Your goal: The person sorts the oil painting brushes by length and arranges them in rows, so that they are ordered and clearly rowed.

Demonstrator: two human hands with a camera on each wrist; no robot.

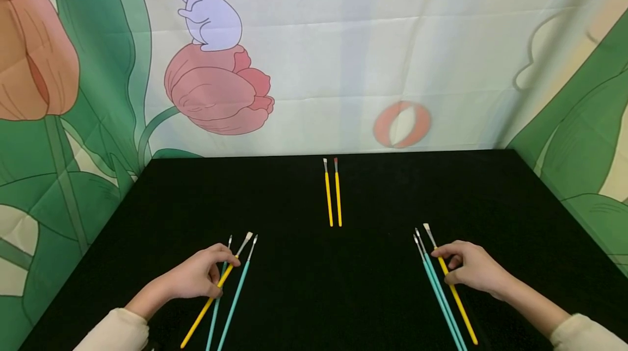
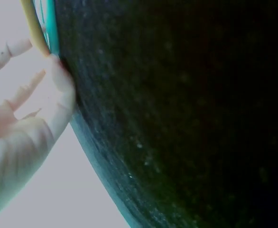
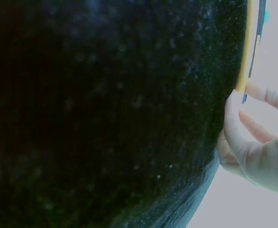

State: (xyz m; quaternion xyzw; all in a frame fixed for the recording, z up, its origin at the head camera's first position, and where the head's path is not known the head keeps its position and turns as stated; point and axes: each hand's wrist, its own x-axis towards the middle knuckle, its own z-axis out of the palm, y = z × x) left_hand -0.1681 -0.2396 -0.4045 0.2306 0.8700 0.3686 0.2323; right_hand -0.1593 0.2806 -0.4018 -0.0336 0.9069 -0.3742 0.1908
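Note:
Thumb and fingers of my left hand [image 1: 193,274] pinch a yellow paintbrush [image 1: 198,315] with pale bristles, slanted up to the right. It crosses over a teal paintbrush [image 1: 214,318]; a second teal paintbrush [image 1: 237,299] lies just to the right. My right hand [image 1: 478,270] pinches another yellow paintbrush [image 1: 462,307] by its handle, bristles pointing away from me. Close along its left side lie two teal paintbrushes [image 1: 438,288], side by side. Each wrist view catches its own hand at the edge, the left hand [image 2: 30,123] and right hand [image 3: 257,142], with a yellow handle at the fingertips.
Farther back, near the middle, lie two yellow paintbrushes [image 1: 329,201], one white-tipped, the other red-tipped. Everything rests on a black table [image 1: 304,285]. A printed curtain [image 1: 314,67] with flowers and an animal hangs right behind the table's far edge.

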